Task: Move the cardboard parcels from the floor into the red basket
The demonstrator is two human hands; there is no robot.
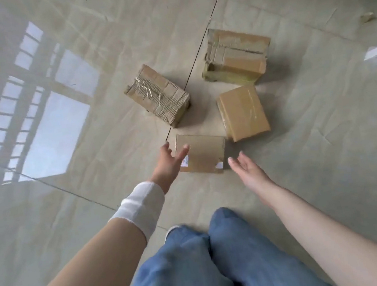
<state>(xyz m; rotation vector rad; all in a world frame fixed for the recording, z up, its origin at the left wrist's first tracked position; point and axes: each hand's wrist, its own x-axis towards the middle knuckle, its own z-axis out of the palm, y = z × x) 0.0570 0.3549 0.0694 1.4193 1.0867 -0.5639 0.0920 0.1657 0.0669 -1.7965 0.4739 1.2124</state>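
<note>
Four parcels (157,95) (236,56) (242,113) (204,154) on floor (86,228); left hand (169,162), right hand (248,171) spread.

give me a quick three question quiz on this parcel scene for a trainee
1. True or false: the left hand grips a parcel.
2. The left hand and right hand reach for which parcel? A) nearest flat parcel B) torn left parcel C) smooth taped parcel
3. How many parcels lie clustered by the hands?
Key: 1 false; 2 A; 3 four.
</note>
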